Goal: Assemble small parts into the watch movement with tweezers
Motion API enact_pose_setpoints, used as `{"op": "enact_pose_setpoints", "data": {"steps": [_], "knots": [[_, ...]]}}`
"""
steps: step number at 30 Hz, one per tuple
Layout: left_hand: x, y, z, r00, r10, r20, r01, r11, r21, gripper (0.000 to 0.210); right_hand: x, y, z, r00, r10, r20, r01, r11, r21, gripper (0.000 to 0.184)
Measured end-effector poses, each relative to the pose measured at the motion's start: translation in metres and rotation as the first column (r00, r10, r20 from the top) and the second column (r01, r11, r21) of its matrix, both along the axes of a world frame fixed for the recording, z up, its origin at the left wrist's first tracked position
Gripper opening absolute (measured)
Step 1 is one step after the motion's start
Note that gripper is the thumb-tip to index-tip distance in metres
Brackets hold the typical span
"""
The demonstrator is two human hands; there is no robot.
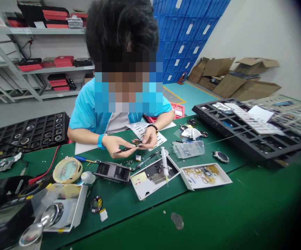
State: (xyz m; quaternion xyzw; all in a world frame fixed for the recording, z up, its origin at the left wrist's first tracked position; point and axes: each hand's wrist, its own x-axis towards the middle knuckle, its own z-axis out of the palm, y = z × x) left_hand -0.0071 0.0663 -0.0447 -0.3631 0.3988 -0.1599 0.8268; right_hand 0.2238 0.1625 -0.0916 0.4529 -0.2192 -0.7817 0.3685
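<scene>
Neither my left hand nor my right hand is in view. Across the green bench (218,215), a co-worker in a blue top (84,107) bends over small work. One of their hands (116,144) grips dark tweezers (121,150); the other hand (150,137) pinches a small part (138,142) too tiny to name. A white tray with a syringe (164,163) across it lies before them. Nearer to me are a round circuit board (96,205) and a small white-and-yellow battery (103,215).
On the left stand a white box (78,208) with a spoon-shaped metal piece (33,233), and a round cream dish (67,170). A tray of yellow rings (225,178), a clear compartment case (189,149) and a watch (221,157) lie right. Black compartment trays (272,152) crowd the far right.
</scene>
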Motion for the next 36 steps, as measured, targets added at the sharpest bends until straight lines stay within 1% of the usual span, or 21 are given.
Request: {"op": "enact_pose_setpoints", "data": {"steps": [3,5,6,8,10,12,15,17,19,21,22,24,26,28,29,30,33,34,36], "knots": [[0.002,-0.001,0.003,1.0,-0.007,-0.025,0.01,0.992,0.127,0.017,0.001,0.002,-0.002,1.0,-0.012,0.016,0.013,1.0,-0.024,0.029],[0.002,-0.001,0.003,1.0,-0.023,-0.005,0.024,0.985,0.168,0.018,0.001,0.003,-0.004,0.999,-0.019,0.028,0.02,0.998,-0.057,0.031],[0.002,-0.001,0.002,0.999,-0.033,0.027,0.029,0.987,0.157,0.019,0.001,0.004,-0.006,0.999,-0.022,0.036,0.025,0.997,-0.074,0.033],[0.0,0.001,0.0,0.992,-0.045,0.116,0.034,0.995,0.093,0.019,0.002,0.006,-0.008,0.998,-0.028,0.051,0.034,0.994,-0.104,0.036],[-0.001,0.002,-0.003,0.985,-0.039,0.168,0.034,0.999,0.034,0.021,0.004,0.007,-0.01,0.997,-0.036,0.061,0.044,0.99,-0.131,0.037],[-0.002,0.003,-0.004,0.99,-0.028,0.141,0.026,1.0,0.018,0.02,0.005,0.009,-0.011,0.997,-0.042,0.066,0.052,0.987,-0.153,0.038],[-0.002,0.002,-0.003,0.998,-0.021,0.064,0.019,0.999,0.033,0.016,0.007,0.01,-0.012,0.996,-0.049,0.074,0.061,0.985,-0.164,0.039],[-0.002,0.002,-0.003,0.997,-0.018,0.073,0.017,1.0,0.003,0.018,0.006,0.01,-0.011,0.996,-0.05,0.08,0.061,0.987,-0.147,0.038],[-0.002,0.002,-0.002,0.99,-0.022,0.139,0.026,0.999,-0.027,0.023,0.004,0.007,-0.007,0.996,-0.047,0.08,0.056,0.992,-0.11,0.034],[-0.003,0.003,-0.003,0.983,-0.03,0.184,0.04,0.998,-0.052,0.025,0.0,0.002,0.0,0.996,-0.035,0.082,0.036,0.999,-0.017,0.028],[-0.004,0.003,-0.003,0.983,-0.029,0.183,0.042,0.997,-0.068,0.026,-0.002,-0.002,0.004,0.995,-0.02,0.093,0.014,0.998,0.066,0.024],[-0.006,0.003,-0.003,0.987,-0.017,0.163,0.034,0.994,-0.1,0.027,-0.007,-0.009,0.012,0.993,-0.01,0.118,-0.01,0.986,0.165,0.016],[-0.007,0.003,-0.004,0.982,-0.014,0.186,0.03,0.996,-0.085,0.028,-0.01,-0.015,0.019,0.99,-0.008,0.14,-0.022,0.978,0.209,0.013],[-0.009,0.004,-0.004,0.97,-0.026,0.241,0.033,0.999,-0.025,0.03,-0.012,-0.019,0.022,0.987,0.006,0.161,-0.043,0.973,0.227,0.013],[-0.009,0.003,-0.004,0.97,-0.03,0.243,0.031,1.0,-0.001,0.031,-0.013,-0.02,0.023,0.985,0.014,0.171,-0.054,0.972,0.23,0.014],[-0.01,0.003,-0.003,0.976,-0.028,0.217,0.026,1.0,0.015,0.03,-0.013,-0.019,0.023,0.983,0.021,0.18,-0.063,0.971,0.229,0.015],[-0.011,0.003,-0.002,0.999,0.004,0.041,-0.005,0.999,0.034,0.021,-0.015,-0.017,0.02,0.979,0.037,0.201,-0.082,0.972,0.219,0.021],[-0.011,0.003,-0.001,1.0,0.017,-0.007,-0.016,1.0,0.027,0.02,-0.015,-0.016,0.019,0.978,0.044,0.205,-0.089,0.973,0.215,0.022],[-0.012,0.004,-0.001,0.998,0.032,-0.048,-0.033,0.999,-0.02,0.019,-0.016,-0.014,0.018,0.976,0.057,0.21,-0.103,0.972,0.212,0.02]]}}
